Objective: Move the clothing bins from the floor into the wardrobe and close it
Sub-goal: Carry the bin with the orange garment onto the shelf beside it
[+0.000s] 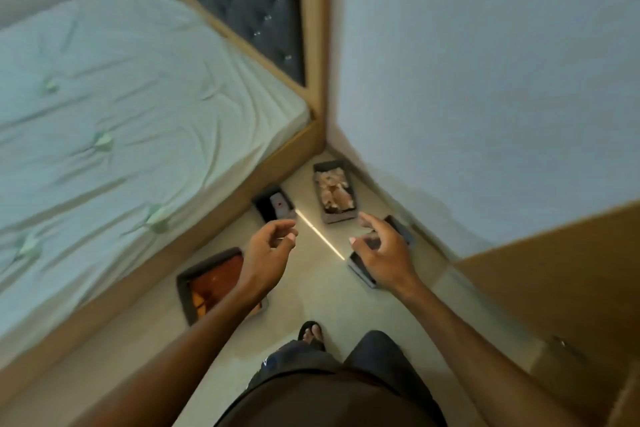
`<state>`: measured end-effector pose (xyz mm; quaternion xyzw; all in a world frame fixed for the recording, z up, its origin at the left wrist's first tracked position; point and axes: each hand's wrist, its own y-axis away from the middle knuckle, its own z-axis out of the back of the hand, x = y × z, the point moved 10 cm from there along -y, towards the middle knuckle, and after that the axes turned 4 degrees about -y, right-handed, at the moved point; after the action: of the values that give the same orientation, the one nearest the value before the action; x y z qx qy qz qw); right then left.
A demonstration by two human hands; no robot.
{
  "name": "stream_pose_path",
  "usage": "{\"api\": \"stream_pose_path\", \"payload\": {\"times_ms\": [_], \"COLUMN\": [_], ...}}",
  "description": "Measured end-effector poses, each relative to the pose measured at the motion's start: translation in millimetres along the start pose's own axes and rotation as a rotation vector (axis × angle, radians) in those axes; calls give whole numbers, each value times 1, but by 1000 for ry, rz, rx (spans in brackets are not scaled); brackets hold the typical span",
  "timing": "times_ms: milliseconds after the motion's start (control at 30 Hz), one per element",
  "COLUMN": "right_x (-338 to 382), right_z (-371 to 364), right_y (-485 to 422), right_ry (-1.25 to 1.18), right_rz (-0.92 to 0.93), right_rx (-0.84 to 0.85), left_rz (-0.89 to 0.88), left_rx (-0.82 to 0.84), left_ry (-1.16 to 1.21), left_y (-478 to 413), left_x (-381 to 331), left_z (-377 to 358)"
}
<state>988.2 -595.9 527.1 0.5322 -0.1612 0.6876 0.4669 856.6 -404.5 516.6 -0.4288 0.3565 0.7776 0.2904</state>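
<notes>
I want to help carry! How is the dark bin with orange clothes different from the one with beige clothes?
The dark bin of orange clothes lies beside the bed, nearer the person; the dark bin of beige clothes lies by the wall, farther off. The left arm hides part of the orange one; the beige one shows whole. Both are open, rectangular and on the floor.

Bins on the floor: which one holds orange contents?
The near bin beside the bed, partly behind the left forearm. The far bin holds pale fabric; the remaining two show no orange.
</notes>
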Motion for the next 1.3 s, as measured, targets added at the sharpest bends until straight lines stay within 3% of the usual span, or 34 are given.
{"api": "stream_pose_path", "payload": {"times_ms": [233, 400, 733, 900, 933, 1000, 1200, 1300], "right_x": [26, -9, -177, -275, -298, -324, -355, -375], "right_z": [-165, -297, -504, -583, -604, -635, -740, -772], "right_y": [-67, -109, -145, -171, -177, -192, -231, -248], "right_ry": [159, 263, 643, 788, 823, 909, 1156, 1260], "right_rz": [39, 36, -4, 25, 54, 172, 730, 786], "right_rx": [352, 571, 952, 991, 1001, 1013, 966, 958], "left_rz": [316, 559, 954, 1204, 1263, 1343, 1363, 1351], "left_rx": [-335, -514, -506, -460, -443, -407, -290, -275], "left_ry": [99, 166, 317, 338, 346, 302, 455, 427], "left_y": [7, 8, -5, 7, 13, 11, -38, -46], "left_x": [118, 232, 476, 628, 689, 734, 742, 795], "left_z": [123, 168, 124, 60, 30, 11, 11, -19]}}
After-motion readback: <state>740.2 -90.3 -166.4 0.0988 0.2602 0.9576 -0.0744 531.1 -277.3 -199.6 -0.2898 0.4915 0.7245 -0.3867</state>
